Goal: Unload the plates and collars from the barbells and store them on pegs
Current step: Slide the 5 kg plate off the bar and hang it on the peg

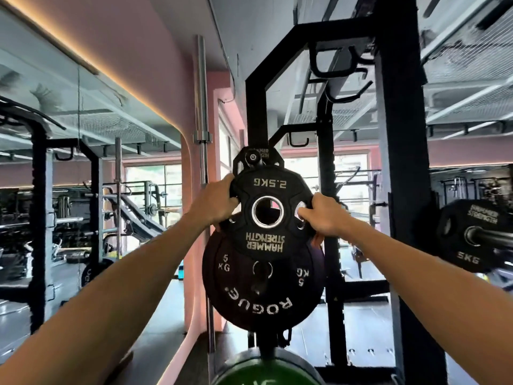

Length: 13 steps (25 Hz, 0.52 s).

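Plate in hand: a black 2.5 kg plate point(267, 211), marked Hammer Strength with its lettering upside down, is held upright at the centre of the frame, in front of the rack upright point(256, 107).
Left hand: the left hand point(215, 202) grips the plate's left edge, fingers curled round the rim and into a grip slot.
Right hand: the right hand point(323, 213) holds the right edge, fingers hooked through the cut-out there, thumb on the face.
Peg above: a short peg point(253, 157) with a round end cap shows just above the plate, upper centre, with another Hammer Strength plate seated behind it.
Plate below: a 5 kg Rogue plate point(261, 284) hangs on its own peg directly beneath, partly overlapped by the held plate.
Bottom edge: a green plate point(263, 370) sits lowest on the rack.
Right side: a loaded 5 kg plate point(469, 240) remains on a barbell sleeve point(494, 237) at the right edge.
Handling: light, rigid and rubber-coated, so likely grippy; the cut-outs are the natural holds.
Next move: probably lifting the centre hole level with the peg and sliding it on squarely.
Risk: fingers in the slots could get pinched against the plate behind.
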Tool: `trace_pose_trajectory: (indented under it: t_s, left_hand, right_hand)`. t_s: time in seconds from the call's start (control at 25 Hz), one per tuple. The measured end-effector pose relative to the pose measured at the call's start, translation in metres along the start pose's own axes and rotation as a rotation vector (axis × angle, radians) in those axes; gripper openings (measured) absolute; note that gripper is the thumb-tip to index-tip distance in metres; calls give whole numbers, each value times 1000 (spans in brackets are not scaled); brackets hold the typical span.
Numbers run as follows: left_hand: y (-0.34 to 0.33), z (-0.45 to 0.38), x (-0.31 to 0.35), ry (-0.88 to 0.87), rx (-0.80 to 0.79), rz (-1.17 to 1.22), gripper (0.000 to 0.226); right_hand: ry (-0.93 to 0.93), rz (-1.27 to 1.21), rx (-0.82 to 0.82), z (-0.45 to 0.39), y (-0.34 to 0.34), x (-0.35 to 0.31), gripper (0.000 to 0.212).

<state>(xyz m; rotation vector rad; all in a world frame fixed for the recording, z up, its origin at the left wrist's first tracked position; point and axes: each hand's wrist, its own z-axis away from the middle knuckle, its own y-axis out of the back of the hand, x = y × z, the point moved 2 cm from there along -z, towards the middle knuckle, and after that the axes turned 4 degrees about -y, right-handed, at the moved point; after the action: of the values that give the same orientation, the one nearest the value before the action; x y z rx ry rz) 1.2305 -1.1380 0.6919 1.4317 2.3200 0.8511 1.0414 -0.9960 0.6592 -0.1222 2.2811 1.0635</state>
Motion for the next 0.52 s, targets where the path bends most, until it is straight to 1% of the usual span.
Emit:
trace_pose_trajectory:
  t_s: [0.12, 0.4, 0.52]
  left_hand:
    - [10, -36, -21, -19, 45, -10, 30]
    - [33, -111, -44, -56, 136, 3, 29]
    - [32, -133, -54, -55, 155, -2, 27]
  right_hand:
    - [32, 45, 84, -33, 7, -21, 26]
    - [110, -25, 124, -90, 37, -61, 26]
    - [125, 11, 167, -111, 42, -68, 26]
